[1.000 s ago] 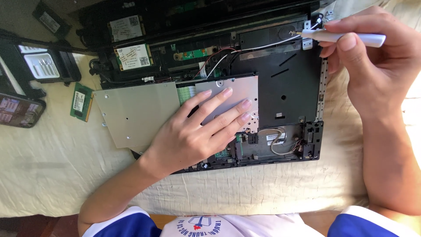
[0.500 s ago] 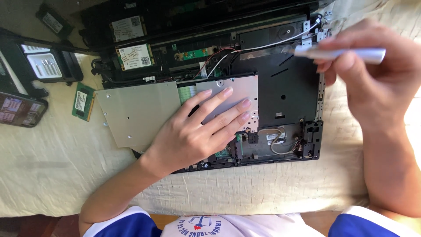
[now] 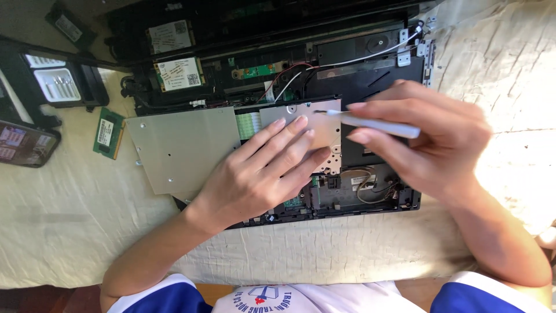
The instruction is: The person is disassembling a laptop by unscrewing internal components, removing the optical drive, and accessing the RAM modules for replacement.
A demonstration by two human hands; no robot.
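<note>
From the head camera, my left hand [image 3: 263,171] lies flat, fingers spread and pressing down on the silver metal plate [image 3: 321,124] that sits in the middle of the opened laptop base [image 3: 370,81], with nothing pinched in it. My right hand [image 3: 431,139] pinches a slim white screwdriver [image 3: 376,123] between thumb and fingertips, its dark tip touching the plate near its upper edge. I judge the screwdriver light, stiff and smooth, so it is best held along the shaft, as now, for fine control. The plate looks thin and rigid, and the boards and thin wires [image 3: 284,81] around it seem fragile, so pressure belongs on the bare metal only. To the left a larger grey metal cover [image 3: 179,145] rests partly on the cloth [image 3: 69,232], with a green memory module [image 3: 108,132] just beside it.
</note>
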